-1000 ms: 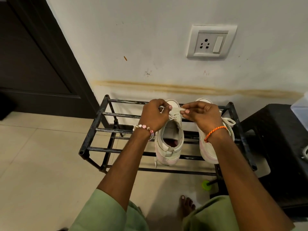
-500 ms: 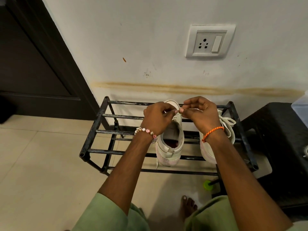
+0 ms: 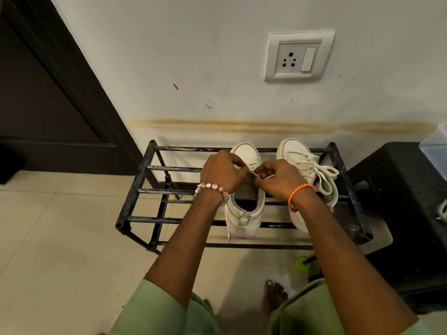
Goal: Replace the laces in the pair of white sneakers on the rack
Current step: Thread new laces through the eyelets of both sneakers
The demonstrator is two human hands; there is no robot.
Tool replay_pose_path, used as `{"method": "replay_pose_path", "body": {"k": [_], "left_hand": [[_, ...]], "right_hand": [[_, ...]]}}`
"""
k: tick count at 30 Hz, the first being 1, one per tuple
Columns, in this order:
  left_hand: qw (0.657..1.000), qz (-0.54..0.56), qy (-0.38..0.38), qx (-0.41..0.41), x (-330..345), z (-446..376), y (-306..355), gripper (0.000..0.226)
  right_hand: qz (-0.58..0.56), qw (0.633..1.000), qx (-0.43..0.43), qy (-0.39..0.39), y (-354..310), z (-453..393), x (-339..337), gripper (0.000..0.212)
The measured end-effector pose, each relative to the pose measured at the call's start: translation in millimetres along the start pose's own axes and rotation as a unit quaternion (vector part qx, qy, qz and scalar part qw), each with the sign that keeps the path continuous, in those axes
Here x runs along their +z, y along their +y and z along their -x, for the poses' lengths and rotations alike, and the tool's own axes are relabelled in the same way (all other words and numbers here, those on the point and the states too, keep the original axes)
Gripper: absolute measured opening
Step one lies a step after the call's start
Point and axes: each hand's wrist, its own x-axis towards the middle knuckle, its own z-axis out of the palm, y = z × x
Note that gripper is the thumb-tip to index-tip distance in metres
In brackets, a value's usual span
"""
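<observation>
We see a big pale wall (image 3: 217,56) with a plug socket (image 3: 299,56) on it, and a dark door (image 3: 43,93) off to the left. On the tile floor (image 3: 60,238) stands a black metal rack (image 3: 135,192) made of bars. A dark stool (image 3: 401,201) sits just beside the rack on the right.

Two white sneakers stand on the rack's top bars, side by side, toes to the wall and heels to us. So each shoe's long way runs straight away from us. The right sneaker (image 3: 294,153) has its lace (image 3: 321,175) in, tied in a loose bow. The left sneaker (image 3: 244,213) is the one we are working on.

Both hands meet over the middle of the left sneaker, right above its tongue. The left hand (image 3: 221,172) has its fingers curled, and the right hand (image 3: 278,180) does too. Each seems to pinch a bit of thin pale lace between them, but the fingers hide most of it, so we cannot be sure which part it is.

The lace holes lie right under the fingertips, and both hands are about as near. We think the next pull should go toward us, along the shoe.

A thin lace end (image 3: 228,234) hangs down by the left sneaker's heel.
</observation>
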Motion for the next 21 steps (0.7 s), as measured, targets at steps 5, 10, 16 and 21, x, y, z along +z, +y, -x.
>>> {"method": "replay_pose_path", "body": {"k": [5, 10, 16, 21], "left_hand": [[0.999, 0.023, -0.011, -0.031, 2, 4, 0, 0.016], [0.995, 0.072, -0.021, -0.061, 6, 6, 2, 0.015], [0.996, 0.063, -0.003, -0.070, 18, 12, 7, 0.015], [0.994, 0.070, 0.028, -0.083, 24, 16, 10, 0.018]], "right_hand": [[-0.124, 0.988, 0.089, -0.010, 2, -4, -2, 0.015], [-0.265, 0.947, 0.179, -0.012, -4, -2, -6, 0.011], [-0.301, 0.931, 0.207, -0.018, -5, 0, -8, 0.012], [-0.304, 0.929, 0.209, -0.019, -3, -1, -10, 0.019]]}}
